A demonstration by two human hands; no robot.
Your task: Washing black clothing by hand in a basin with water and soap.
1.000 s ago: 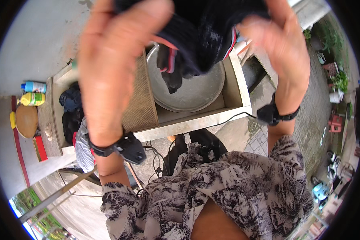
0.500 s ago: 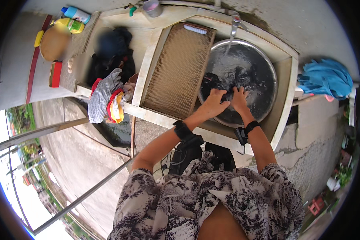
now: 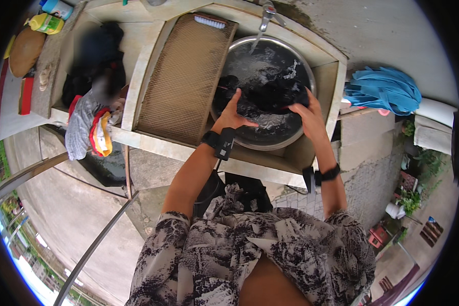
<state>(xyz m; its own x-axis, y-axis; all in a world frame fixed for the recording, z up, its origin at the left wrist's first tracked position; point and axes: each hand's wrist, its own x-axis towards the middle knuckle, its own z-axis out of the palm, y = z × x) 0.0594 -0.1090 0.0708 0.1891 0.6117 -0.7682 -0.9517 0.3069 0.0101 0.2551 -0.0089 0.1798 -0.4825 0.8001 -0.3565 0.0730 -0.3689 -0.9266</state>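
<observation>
A round metal basin (image 3: 311, 76) full of dark water stands in the right part of the sink. Black wet cloth (image 3: 273, 97) lies bunched at the water's surface; its kind of garment cannot be made out. My right hand (image 3: 311, 115) grips the cloth's right end, thumb in front and fingers behind. Over the basin's left front rim, my left hand (image 3: 230, 115) is open, thumb and fingers spread, beside the cloth's left part. Water runs from a metal tap (image 3: 266, 18) into the basin. Both wrists wear black bands.
Left of the basin leans a ridged washboard (image 3: 181, 81) with a white-bristled brush (image 3: 209, 21) at its top. Dark clothes (image 3: 94, 76) fill the left sink, and grey, red and yellow clothes (image 3: 86, 122) hang over its front edge. Blue cloth (image 3: 382, 89) lies at the right.
My hands have moved apart, the right one rightward onto the cloth. The black cloth has come up and spread at the surface. The whole view has shifted toward the right.
</observation>
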